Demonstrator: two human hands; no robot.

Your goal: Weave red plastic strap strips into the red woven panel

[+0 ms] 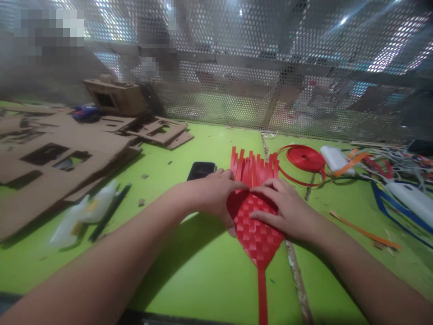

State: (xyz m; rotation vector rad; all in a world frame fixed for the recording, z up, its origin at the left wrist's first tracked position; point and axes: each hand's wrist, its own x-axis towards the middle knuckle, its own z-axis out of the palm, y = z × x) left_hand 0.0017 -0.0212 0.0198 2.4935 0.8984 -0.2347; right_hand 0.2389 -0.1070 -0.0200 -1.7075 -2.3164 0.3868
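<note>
A red woven strip piece (259, 225) lies on the green table, with loose strip ends fanning out at its far side and one long strip running toward me. My left hand (221, 192) grips its left edge, thumb below and fingers over the top. From the right, my right hand (282, 205) rests on the weave with its fingertips pressed near the base of the loose strips. Both sets of fingertips almost meet there; whether a single strip is pinched between them is hidden. Just beyond my left wrist a dark phone (202, 169) lies partly covered.
A red strip coil (305, 158) sits at the right, near a white device (336, 159), cables and orange strips (365, 230). Leftward are cardboard pieces (101, 140), glue bottles (71, 223) and a dark pen (110, 212). A perforated metal screen (230, 67) stands behind.
</note>
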